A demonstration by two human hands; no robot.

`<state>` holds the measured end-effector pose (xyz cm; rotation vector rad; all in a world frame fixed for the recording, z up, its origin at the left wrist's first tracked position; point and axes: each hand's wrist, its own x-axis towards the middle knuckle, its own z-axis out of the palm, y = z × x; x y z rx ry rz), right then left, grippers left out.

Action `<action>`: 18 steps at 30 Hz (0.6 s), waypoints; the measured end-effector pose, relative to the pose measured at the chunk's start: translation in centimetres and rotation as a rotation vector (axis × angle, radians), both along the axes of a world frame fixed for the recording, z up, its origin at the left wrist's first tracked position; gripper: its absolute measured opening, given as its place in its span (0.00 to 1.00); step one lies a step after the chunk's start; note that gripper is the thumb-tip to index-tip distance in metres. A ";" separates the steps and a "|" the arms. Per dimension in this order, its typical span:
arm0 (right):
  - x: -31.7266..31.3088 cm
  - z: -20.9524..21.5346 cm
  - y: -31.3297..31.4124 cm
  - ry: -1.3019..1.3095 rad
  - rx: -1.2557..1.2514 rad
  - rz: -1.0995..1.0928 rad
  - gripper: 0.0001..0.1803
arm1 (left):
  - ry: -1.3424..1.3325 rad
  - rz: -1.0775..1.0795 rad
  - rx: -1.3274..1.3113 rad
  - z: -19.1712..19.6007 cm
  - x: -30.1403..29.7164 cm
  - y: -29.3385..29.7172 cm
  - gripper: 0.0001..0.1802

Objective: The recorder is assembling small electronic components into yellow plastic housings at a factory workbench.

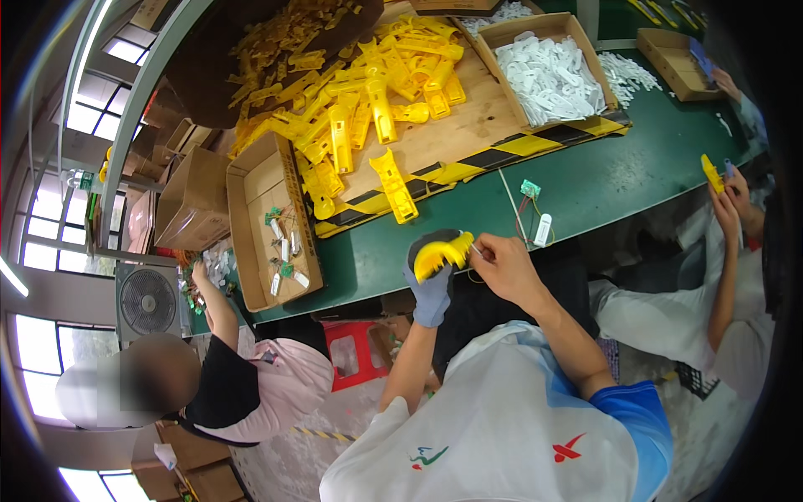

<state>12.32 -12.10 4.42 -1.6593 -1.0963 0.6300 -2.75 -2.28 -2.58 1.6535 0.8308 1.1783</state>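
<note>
My left hand (430, 289), in a grey-blue glove, is closed around a curved yellow plastic shell (443, 256) just off the table's near edge. Beside the shell's right end, my bare right hand (508, 269) is closed in a pinch; a small pale tip shows at its fingers, too small to name. On the green table near that hand lie a small green circuit board (530, 189) with thin wires and a white oblong part (544, 228). Another yellow shell (393, 188) rests across the black-and-yellow striped edge of a wooden board, in front of my hands.
Yellow shells (381, 109) are heaped on the wooden board (468, 134). A carton of white parts (552, 79) stands at its right, a shallow carton (242, 192) with wired boards at left. One co-worker reaches in at left; another at right holds a yellow part (712, 174).
</note>
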 end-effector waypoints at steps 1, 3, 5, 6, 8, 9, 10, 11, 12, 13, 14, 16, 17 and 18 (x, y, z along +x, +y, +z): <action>-0.1 0.4 -0.1 -0.004 -0.006 -0.006 0.12 | -0.169 -0.120 -0.111 0.2 0.2 0.0 0.22; 0.0 1.2 -0.1 0.239 0.028 -0.123 0.07 | -0.439 -0.197 -0.232 2.3 1.8 -1.1 0.18; -0.5 -0.8 0.3 0.229 0.181 -0.164 0.08 | -0.404 -0.103 -0.244 3.5 2.7 -1.2 0.19; -0.6 -1.8 0.3 0.226 0.336 -0.190 0.11 | -0.431 -0.082 -0.295 4.0 3.1 -1.6 0.20; -1.1 -2.0 0.4 0.310 0.326 -0.199 0.12 | -0.606 -0.172 -0.422 4.7 3.5 -2.2 0.19; -1.3 -2.9 0.8 0.316 0.406 -0.202 0.13 | -0.772 -0.259 -0.537 5.1 3.7 -2.5 0.18; -1.2 -3.4 1.1 0.317 0.485 -0.197 0.14 | -0.799 -0.298 -0.645 5.5 3.7 -2.7 0.19; -1.3 -3.3 1.2 0.264 0.487 -0.199 0.14 | -0.841 -0.362 -0.744 5.4 3.5 -2.8 0.20; -1.1 -3.4 1.2 0.250 0.472 -0.196 0.14 | -0.882 -0.426 -0.842 5.1 3.5 -3.0 0.21; -1.1 -3.5 1.6 0.182 0.515 -0.249 0.14 | -0.895 -0.425 -0.850 4.6 3.6 -3.1 0.21; -0.9 -3.6 1.7 0.115 0.559 -0.298 0.13 | -0.860 -0.414 -0.886 4.2 3.8 -3.2 0.23; -0.4 -3.5 1.6 0.217 0.545 -0.307 0.12 | -0.830 -0.397 -0.924 4.2 3.8 -3.2 0.27; 0.2 -2.9 1.1 0.333 0.410 -0.236 0.13 | -0.814 -0.363 -0.912 4.7 3.9 -3.0 0.28; 0.7 -2.3 0.7 0.447 0.274 -0.165 0.13 | -0.796 -0.329 -0.898 5.0 3.9 -2.8 0.30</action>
